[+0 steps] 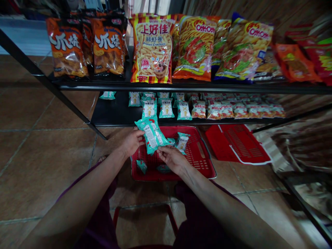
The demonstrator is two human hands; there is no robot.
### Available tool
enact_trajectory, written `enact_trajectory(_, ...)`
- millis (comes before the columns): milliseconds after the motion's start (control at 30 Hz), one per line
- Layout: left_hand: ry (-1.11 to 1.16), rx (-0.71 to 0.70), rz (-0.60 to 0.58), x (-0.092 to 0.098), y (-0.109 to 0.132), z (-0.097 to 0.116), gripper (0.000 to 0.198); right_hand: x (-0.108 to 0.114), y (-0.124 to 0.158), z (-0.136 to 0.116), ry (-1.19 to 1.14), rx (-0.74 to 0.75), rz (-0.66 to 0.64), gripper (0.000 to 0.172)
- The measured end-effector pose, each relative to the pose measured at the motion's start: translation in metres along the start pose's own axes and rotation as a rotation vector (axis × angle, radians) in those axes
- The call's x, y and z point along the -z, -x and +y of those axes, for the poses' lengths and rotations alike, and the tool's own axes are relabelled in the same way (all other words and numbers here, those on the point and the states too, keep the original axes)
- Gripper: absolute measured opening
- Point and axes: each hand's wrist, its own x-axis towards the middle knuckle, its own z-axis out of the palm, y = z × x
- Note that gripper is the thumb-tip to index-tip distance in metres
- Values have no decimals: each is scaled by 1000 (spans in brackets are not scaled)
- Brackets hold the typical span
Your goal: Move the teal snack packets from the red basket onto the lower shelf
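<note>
A teal snack packet (152, 135) is held up over the red shopping basket (202, 160). My left hand (132, 141) is closed at the packet's left edge, thumb and fingers by its side. My right hand (172, 157) pinches its lower right corner. Below, inside the basket, lie several more teal packets, one of them (182, 141) leaning near the right side and another (141, 166) at the front left. Just beyond my hands, similar teal packets (166, 108) stand in rows on the low black shelf.
Red-and-white snack packets (215, 110) fill the lower shelf's right side. Larger bags, including prawn crackers (153, 48) and orange-black bags (109, 46), line the upper shelf (124, 83). A second red basket (236, 143) with a white handle sits at the right on the tiled floor.
</note>
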Motion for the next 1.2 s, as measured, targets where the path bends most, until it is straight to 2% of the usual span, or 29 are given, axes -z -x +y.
enact_trajectory(367, -27, -26, 14, -1, 1, -3, 28, 2, -2, 4, 37, 25, -28, 21)
enact_trajectory(533, -58, -25, -26, 0, 1, -5, 29, 1, -2, 3, 16, 19, -9, 23)
enact_trajectory(667, -8, 9, 46, 1, -4, -10, 26, -3, 2, 2, 40, 39, -4, 27)
enact_trajectory(833, 65, 101, 137, 0, -7, -13, 18, -7, 8, 3, 111, 202, 23, 32)
enact_trajectory(1000, 84, 76, 101, -1, -7, -16, 15, -6, 8, 4, 114, 242, 2, 34)
enact_trajectory(1100, 88, 130, 62, -2, -5, -20, 10, -6, 8, 4, 52, 247, 10, 35)
enact_trajectory(1200, 83, 164, -8, -3, -2, -23, 15, -5, 6, 1, -18, 262, 33, 34)
